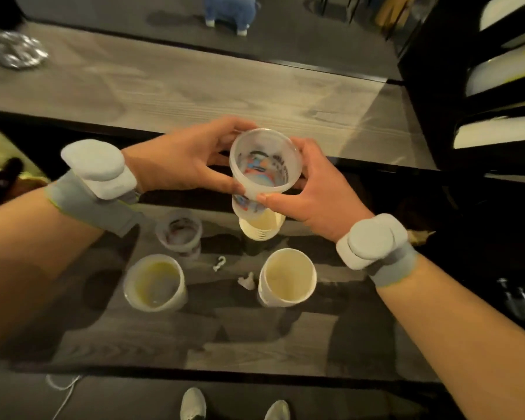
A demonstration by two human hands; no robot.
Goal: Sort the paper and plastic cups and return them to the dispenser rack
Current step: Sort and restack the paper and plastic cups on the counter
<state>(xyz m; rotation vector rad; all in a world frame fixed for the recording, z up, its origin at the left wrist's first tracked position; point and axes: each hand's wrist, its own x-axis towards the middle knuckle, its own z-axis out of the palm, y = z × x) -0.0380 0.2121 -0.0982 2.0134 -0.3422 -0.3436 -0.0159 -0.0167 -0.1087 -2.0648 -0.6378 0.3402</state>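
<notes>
Seen from the head camera, the left hand (188,165) and right hand (312,189) both curl their fingers round the rim of a printed plastic cup (264,162), held over the middle of the table (255,344), just above a paper cup stack (261,230). It looks light, thin-walled, slick and easily crushed, so the stiffer rim is probably the safest hold. I count two plastic cups, with the standing plastic cup (179,237) to the left. There are three paper items: the stack, the left paper cup (155,283) and the right paper cup (287,277), both nearer the near edge.

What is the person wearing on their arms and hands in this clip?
No sleeves, no gloves. Behind the left hand and the right hand, each wrist carries a grey fabric strap with a rounded off-white module on top. No cables or markings show on them.
</notes>
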